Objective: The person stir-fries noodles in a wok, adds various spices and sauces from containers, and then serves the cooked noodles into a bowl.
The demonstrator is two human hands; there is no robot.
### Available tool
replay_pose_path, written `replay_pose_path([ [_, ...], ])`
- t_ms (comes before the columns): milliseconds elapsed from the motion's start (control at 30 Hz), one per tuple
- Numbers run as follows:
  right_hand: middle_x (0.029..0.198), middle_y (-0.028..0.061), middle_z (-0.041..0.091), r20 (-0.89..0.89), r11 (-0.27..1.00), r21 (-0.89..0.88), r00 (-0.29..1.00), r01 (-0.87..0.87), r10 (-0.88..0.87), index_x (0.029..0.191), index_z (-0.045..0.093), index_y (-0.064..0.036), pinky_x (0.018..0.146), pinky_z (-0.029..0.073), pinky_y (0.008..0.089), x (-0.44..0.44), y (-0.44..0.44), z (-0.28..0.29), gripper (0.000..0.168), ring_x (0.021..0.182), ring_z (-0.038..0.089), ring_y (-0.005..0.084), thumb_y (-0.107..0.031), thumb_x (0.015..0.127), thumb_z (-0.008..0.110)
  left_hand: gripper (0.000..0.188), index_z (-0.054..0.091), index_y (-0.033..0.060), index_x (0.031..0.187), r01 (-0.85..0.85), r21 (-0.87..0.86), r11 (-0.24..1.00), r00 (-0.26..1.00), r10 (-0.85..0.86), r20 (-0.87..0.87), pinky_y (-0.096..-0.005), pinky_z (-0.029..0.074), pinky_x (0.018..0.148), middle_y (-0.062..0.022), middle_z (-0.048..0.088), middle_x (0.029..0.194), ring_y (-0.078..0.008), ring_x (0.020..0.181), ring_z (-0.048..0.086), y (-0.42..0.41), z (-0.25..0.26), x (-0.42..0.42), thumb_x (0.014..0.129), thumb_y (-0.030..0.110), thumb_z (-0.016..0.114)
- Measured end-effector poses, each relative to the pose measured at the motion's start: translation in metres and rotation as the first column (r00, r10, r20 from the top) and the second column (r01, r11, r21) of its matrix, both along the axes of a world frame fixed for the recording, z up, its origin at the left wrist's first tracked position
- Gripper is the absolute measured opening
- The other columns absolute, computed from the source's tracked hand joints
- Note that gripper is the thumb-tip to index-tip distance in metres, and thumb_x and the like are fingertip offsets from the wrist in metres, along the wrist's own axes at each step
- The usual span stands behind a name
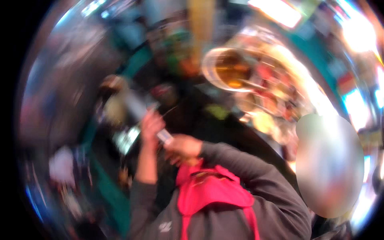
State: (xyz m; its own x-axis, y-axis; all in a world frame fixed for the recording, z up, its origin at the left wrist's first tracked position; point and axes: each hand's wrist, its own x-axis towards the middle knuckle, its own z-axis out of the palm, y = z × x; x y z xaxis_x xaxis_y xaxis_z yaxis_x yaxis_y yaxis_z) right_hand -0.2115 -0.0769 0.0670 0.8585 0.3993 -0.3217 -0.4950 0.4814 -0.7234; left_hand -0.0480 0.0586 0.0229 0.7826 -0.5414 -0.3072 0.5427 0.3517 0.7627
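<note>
The view is strongly motion-blurred. My left hand (152, 124) is closed around a long, pale object (164, 136), whose kind the blur hides. At the lower end of that object, my right hand (183, 147) grips it, with its fingers curled close to my chest. A wider grey-white part of what may be the same object (134, 103) extends up and left beyond my left hand. Just below my hands, a bright red apron or bag with straps (213, 192) hangs over my dark grey top.
To the upper right, a round pan or bowl (207, 67) holds something brown-orange, with a utensil across its rim. A brightly lit counter with many blurred red and yellow items (273, 93) lies beside it. A lit, whitish rectangular thing (127, 139) is left of my left hand.
</note>
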Motion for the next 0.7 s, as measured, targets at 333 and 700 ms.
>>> replay_pose_path([
  [333,0.093,0.0303,0.067,0.313,0.085,-0.95,0.927,0.302,0.208,0.103,0.059,0.005,0.081,0.047,0.0575,0.213,0.103,-0.174,0.055,0.093,0.063,0.0499,-0.046,0.104,0.039,0.039,0.049,0.0018,0.126,-0.515,0.407,0.754,0.847,0.522,0.104,-0.0302,0.054,0.074,-0.011,0.062,0.108,-0.0163,0.09,0.063,0.175,-0.157,-0.044,0.102,0.031,0.056],
  [700,0.11,0.0344,0.063,-0.102,-0.092,-0.993,0.915,-0.072,0.39,0.11,0.066,0.002,0.097,0.045,0.0536,0.291,0.083,-0.142,0.056,0.109,0.059,0.0485,-0.044,0.103,0.035,0.03,0.058,0.0006,0.076,-0.154,0.447,0.881,0.953,0.252,-0.169,-0.0305,0.046,0.044,-0.0071,0.058,0.062,-0.0165,0.049,0.056,0.142,-0.217,0.098,0.092,0.025,0.063],
])
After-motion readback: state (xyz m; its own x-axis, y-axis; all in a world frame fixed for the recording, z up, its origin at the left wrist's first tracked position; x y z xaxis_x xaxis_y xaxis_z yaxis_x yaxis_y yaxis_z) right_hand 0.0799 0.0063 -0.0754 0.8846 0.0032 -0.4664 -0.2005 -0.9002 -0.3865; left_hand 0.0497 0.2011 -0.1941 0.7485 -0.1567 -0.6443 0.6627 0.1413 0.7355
